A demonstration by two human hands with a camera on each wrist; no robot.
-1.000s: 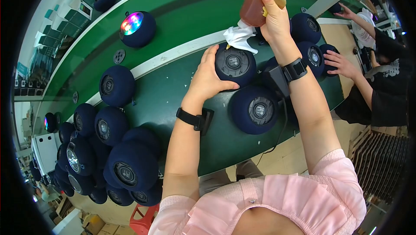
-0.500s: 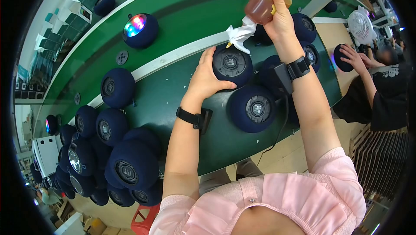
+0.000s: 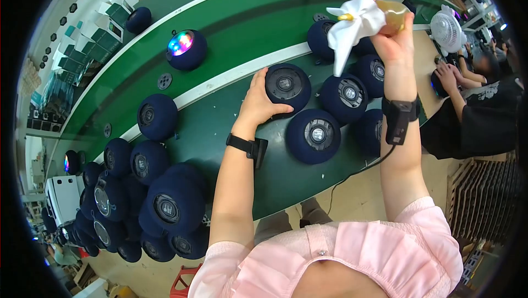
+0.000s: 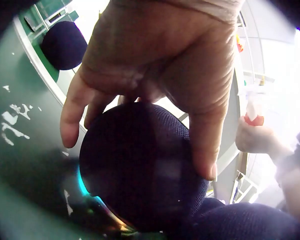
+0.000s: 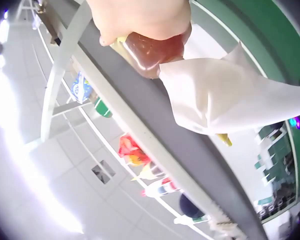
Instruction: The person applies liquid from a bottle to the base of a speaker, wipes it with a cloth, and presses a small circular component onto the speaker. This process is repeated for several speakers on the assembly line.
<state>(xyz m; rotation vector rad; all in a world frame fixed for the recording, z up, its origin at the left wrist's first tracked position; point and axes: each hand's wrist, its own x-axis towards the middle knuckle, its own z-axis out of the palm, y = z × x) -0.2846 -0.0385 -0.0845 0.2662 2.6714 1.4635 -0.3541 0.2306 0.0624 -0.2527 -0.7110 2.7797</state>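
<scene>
My left hand (image 3: 257, 104) grips a round dark-blue speaker (image 3: 294, 97) whose black round base faces up on the green table. In the left wrist view, fingers and thumb of that hand (image 4: 160, 60) span the fabric ball (image 4: 140, 165), and coloured light glows at its lower edge. My right hand (image 3: 397, 45) holds a bottle of amber liquid (image 3: 391, 16), raised above the speakers to the right. A white cloth (image 3: 360, 23) is wrapped about the bottle's neck, with a yellow tip (image 3: 345, 17) poking out. The right wrist view shows the bottle (image 5: 152, 52) under the curled hand (image 5: 145, 17).
Several more speakers stand to the right, one (image 3: 313, 137) close to the held one. A pile of speakers (image 3: 175, 204) lies at the left. Beyond the white rail (image 3: 220, 81), a lit speaker (image 3: 186, 49) rests on the green belt. Another person's hands (image 3: 448, 78) work at the right.
My right hand has moved right, away from the held speaker, and the bottle has tipped so its yellow tip points left instead of down. My left hand keeps its grip on the speaker.
</scene>
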